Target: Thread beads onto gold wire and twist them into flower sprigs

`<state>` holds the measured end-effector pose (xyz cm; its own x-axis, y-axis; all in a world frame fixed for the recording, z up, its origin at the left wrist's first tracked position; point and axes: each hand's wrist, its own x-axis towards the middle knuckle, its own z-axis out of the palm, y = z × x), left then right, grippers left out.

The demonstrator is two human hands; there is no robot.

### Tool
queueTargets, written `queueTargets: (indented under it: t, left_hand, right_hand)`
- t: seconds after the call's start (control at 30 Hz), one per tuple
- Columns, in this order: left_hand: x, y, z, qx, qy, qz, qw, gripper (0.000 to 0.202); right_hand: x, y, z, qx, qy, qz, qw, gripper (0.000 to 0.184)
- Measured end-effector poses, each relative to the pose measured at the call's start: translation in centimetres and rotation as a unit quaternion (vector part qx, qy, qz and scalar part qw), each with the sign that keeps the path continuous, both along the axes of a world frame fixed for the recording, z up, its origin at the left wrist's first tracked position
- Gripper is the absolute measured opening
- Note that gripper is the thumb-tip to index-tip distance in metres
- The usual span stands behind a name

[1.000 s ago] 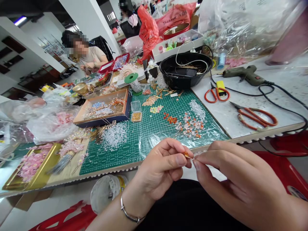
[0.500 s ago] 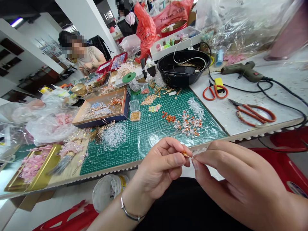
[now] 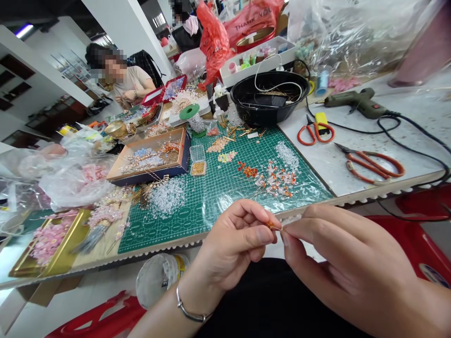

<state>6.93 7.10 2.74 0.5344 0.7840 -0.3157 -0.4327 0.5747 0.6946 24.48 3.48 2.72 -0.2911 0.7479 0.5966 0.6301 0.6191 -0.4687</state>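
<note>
Between thumb and forefinger, my left hand (image 3: 239, 241) pinches a small orange bead (image 3: 271, 225). A thin wire (image 3: 277, 228) runs from the bead to my right hand (image 3: 348, 253), whose thumb and forefinger are closed on the wire's end. Both hands are held just in front of the table's near edge. Beyond them on the green cutting mat (image 3: 225, 183) lie orange beads (image 3: 247, 170), a cluster of clear-and-orange beaded sprigs (image 3: 278, 180) and a heap of clear beads (image 3: 165, 197).
Right of the mat lie orange-handled pliers (image 3: 375, 164), small orange-handled snips (image 3: 314, 134) and a corded glue gun (image 3: 355, 103). A black basin (image 3: 268, 110) stands behind. Leftward are an open box (image 3: 183, 155) and a gold tray (image 3: 82, 239). Another person (image 3: 132, 82) sits at the far left.
My fingers have shifted only slightly, and a little more of the orange bead and wire shows between my hands. The things on the table have stayed in place.
</note>
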Motion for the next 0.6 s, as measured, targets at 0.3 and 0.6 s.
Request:
queueTargets:
  t: [0.3,0.6]
  left_hand:
    - [-0.1,-0.4,0.2,0.06,0.053,0.025,0.996,0.025]
    - [-0.6,-0.7,0.8,0.264,0.326,0.003,0.908,0.006]
  right_hand:
    - [0.1,-0.1,-0.2,0.015,-0.021,0.017,1.0,0.024]
    - [0.8,0.0,-2.2,-0.105,0.061,0.016,0.992,0.014]
